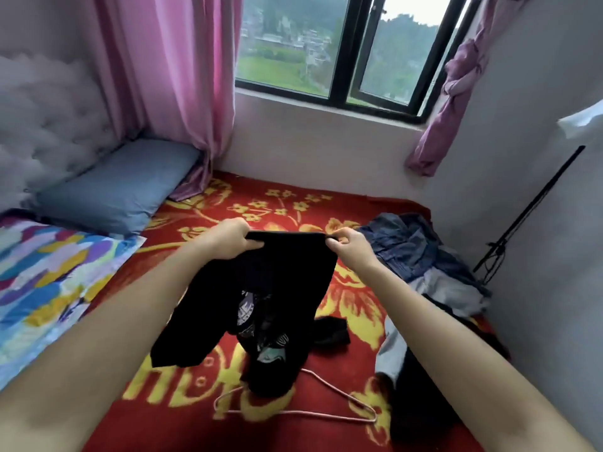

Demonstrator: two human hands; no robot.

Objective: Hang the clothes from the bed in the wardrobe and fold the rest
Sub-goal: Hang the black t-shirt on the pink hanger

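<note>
Head view: left hand [228, 238] and right hand [350, 247] grip black garment [280, 272].

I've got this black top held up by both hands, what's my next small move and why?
Probably keep the grip of the left hand on the black top and lower the right hand to the pink hanger. Both hands pinch the top edge, and the hanger lies on the blanket, partly under the hem.
</note>
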